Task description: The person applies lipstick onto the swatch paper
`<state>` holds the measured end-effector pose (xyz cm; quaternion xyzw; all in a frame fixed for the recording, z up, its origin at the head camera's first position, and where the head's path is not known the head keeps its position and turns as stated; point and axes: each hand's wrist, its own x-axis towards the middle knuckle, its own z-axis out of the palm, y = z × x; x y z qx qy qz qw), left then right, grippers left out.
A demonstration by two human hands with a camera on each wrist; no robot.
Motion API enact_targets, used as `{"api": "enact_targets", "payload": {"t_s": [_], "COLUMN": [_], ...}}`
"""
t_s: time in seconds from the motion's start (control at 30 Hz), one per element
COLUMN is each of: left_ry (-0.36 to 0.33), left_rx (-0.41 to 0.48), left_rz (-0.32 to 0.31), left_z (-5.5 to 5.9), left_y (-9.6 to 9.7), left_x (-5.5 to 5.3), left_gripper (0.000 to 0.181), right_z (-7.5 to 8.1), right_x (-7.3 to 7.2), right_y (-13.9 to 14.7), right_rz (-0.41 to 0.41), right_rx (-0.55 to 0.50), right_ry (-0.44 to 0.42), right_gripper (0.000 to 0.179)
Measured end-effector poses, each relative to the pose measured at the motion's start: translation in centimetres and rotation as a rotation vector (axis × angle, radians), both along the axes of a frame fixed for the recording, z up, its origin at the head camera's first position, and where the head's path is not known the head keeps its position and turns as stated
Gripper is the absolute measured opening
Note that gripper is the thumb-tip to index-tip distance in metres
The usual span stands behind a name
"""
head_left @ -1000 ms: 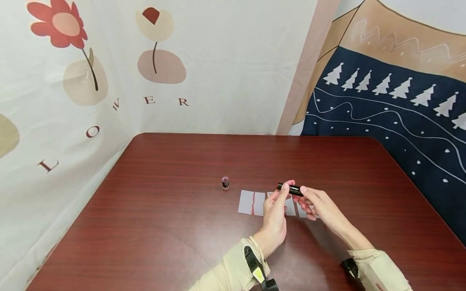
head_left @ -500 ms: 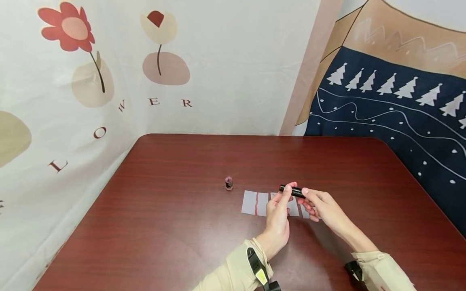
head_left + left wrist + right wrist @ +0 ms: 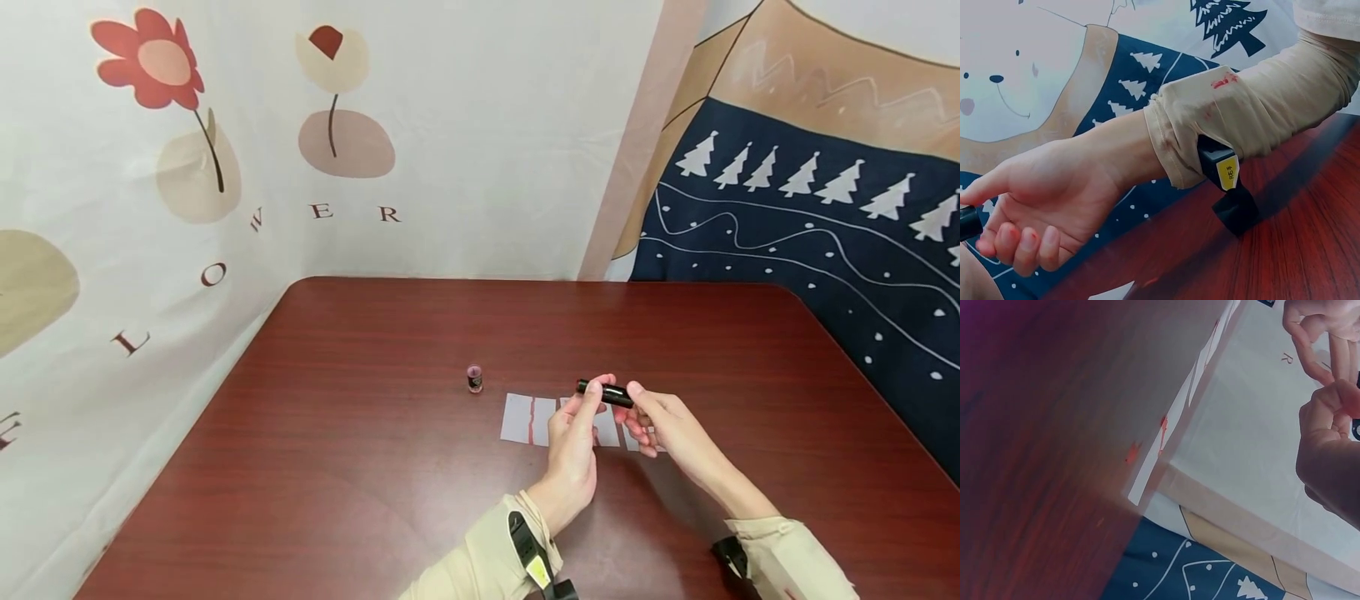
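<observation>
A short black tube (image 3: 617,396) is held level above several white paper pieces (image 3: 517,419) marked with red strokes. My left hand (image 3: 572,454) holds the tube's left part between thumb and fingers. At its other end, my right hand (image 3: 675,429) pinches it with thumb and forefinger. In the left wrist view, the right hand (image 3: 1054,200) grips the tube (image 3: 969,223) at the frame's edge, and its fingertips carry red stains. The right wrist view has the right hand (image 3: 1329,450) below the left hand (image 3: 1329,325). The hands partly hide the papers.
A small clear bottle (image 3: 474,379) with a dark label stands left of the papers on the brown table (image 3: 337,450). In the right wrist view, a red smear (image 3: 1132,453) lies beside the paper edge. Patterned cloths (image 3: 487,125) hang behind the table.
The head view has shifted slightly, so the scene sits a little further right. Both hands stay at the tube; the right thumb has moved slightly outward along its right end.
</observation>
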<state>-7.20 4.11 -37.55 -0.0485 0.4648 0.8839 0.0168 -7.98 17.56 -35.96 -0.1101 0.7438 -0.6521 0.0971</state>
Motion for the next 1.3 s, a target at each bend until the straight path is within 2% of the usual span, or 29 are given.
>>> {"api": "enact_targets", "payload": {"t_s": [0.17,0.4,0.47,0.73,0.97,1.07,1.3], "left_ry": [-0.02,-0.026,-0.025,-0.02,-0.031,-0.048,-0.037], "left_rx": [0.015,0.011,0.006,0.003,0.008,0.007,-0.003], "left_rz": [0.002,0.015,0.017,0.022,0.022,0.022,0.023], "left_z": [-0.13,-0.23,-0.25,-0.4,-0.7,-0.77,-0.83], "left_y": [-0.04,-0.03,-0.04,-0.12,-0.13,-0.13,-0.2], "left_x": [0.02,-0.03,-0.07,-0.18,-0.25,-0.22,0.01], "left_gripper": [0.031,0.031,0.031,0.03,0.03,0.03,0.032], "right_z": [-0.15,-0.39,-0.35,-0.01,-0.35,-0.56,-0.9], "right_x": [0.08,0.0,-0.03,-0.03,0.05,0.02,0.1], "right_y": [-0.23,-0.3,-0.28,-0.31,-0.42,-0.36,-0.07], "right_rz": [-0.005,-0.014,-0.011,-0.05,-0.06,-0.046,0.01], "right_rx": [-0.016,0.007,0.004,0.026,0.062,0.067,0.083], "right_ry": [0.003,0.054,0.041,-0.03,-0.053,-0.036,0.081], "right_gripper": [0.043,0.035,0.035,0.054,0.047,0.045,0.041]}}
